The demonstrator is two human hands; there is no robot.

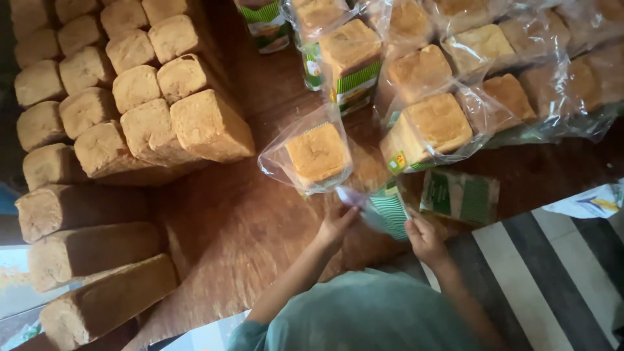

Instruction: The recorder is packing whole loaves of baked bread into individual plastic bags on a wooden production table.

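Left hand [337,224]: fingers [348,214] pinched shut on the near-left edge of a clear plastic bag with green stripes [383,211]. Right hand [424,237]: fingers curled closed on the same bag's near-right edge. The bag lies limp between both hands (looks flat; whether anything is inside, cannot tell) on the brown wooden table [247,227], near the middle of the near edge.

Just beyond the left hand: a bagged loaf [317,155], open plastic flaring around it, touching or almost touching the held bag. Right of the hands: a flat stack of green-printed bags [460,196], close beside but apart.

Far right: a crowd of bagged loaves [481,71], plastic crinkled, packed against one another.

Left side: unwrapped loaves [130,91] stacked in rows, ends facing up; nearer, several long loaves [91,250] lying on their sides.

Near right: striped mat [552,273] in grey and white. The person's teal sleeve and shoulder [364,318] fill the near centre.
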